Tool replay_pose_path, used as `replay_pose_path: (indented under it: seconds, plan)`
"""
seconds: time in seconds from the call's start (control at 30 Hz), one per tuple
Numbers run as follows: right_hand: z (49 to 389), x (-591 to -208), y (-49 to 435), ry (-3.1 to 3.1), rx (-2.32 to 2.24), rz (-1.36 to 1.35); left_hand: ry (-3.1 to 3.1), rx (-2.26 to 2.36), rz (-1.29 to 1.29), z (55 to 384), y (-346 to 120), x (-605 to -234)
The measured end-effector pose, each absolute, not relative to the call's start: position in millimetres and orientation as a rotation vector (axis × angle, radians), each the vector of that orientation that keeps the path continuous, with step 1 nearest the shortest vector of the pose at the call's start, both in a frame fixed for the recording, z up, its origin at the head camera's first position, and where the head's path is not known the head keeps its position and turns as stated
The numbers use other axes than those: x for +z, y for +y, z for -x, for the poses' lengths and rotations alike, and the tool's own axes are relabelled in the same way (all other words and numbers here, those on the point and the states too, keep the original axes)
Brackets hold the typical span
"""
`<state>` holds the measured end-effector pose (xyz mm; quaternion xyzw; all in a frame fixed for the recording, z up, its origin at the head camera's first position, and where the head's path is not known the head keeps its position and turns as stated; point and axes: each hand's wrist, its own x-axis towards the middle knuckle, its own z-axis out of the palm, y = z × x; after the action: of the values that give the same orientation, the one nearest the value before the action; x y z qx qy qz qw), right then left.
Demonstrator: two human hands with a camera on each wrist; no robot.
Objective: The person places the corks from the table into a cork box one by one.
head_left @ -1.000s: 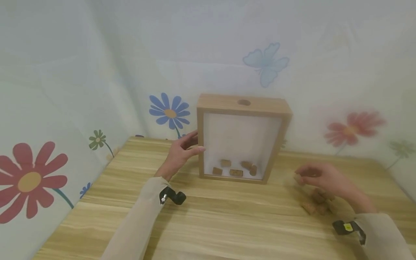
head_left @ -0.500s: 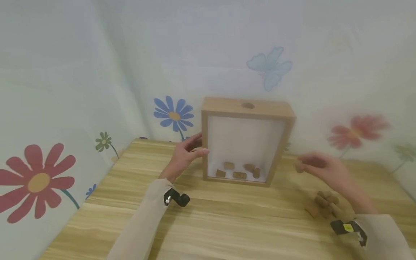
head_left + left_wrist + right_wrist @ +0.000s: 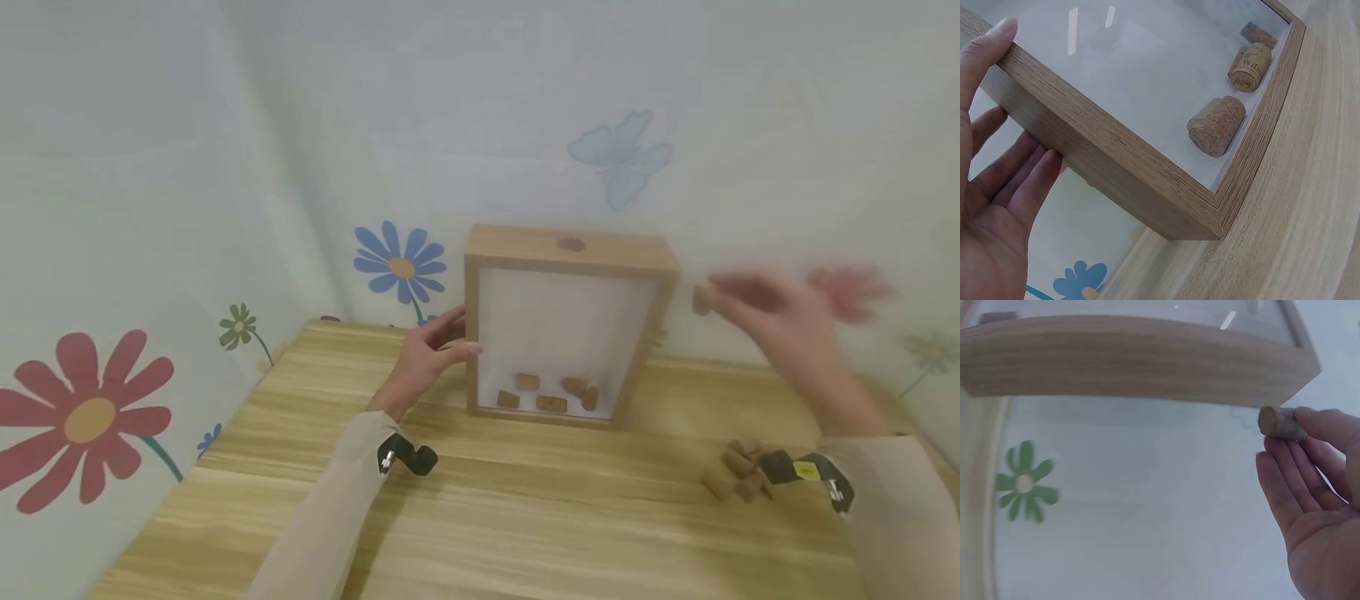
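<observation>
A wooden shadow box [image 3: 573, 333] with a clear front stands upright on the table, a round hole [image 3: 572, 244] in its top edge. Several corks [image 3: 1217, 125] lie inside along its bottom. My left hand [image 3: 422, 358] grips the box's left side, thumb on the front frame and fingers behind. Raised off the table to the right of the box, my right hand [image 3: 787, 333] pinches a single cork [image 3: 1282, 422] between thumb and fingers. In the right wrist view that cork is close to the box's upper corner.
A small pile of loose corks [image 3: 738, 471] lies on the wooden table [image 3: 525, 517] below my right forearm. Behind the table hangs a pale curtain [image 3: 480, 125] printed with flowers and a butterfly. Each wrist wears a black camera mount [image 3: 408, 456].
My right hand has lifted the cork up from beside the pile to near the height of the box's top. My left hand keeps its hold on the box.
</observation>
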<state>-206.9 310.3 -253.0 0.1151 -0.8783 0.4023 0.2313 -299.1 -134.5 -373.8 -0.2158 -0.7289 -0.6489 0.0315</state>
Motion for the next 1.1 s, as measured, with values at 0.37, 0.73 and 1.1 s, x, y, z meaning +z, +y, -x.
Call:
replay_pose_path:
  seconds: [0.37,0.73,1.1]
  plan:
    - [198,-189,268,-2.376,1.199,-0.165,-2.246,-1.981,0.668,299,-136,-375]
    - [222,-172,213,-2.257,1.111,-0.533,-2.254,-1.967,0.663,298,-136,-374]
    - [243,-180,183,-2.251,1.009,-0.609,-2.250,-1.978,0.661,297,-134,-372]
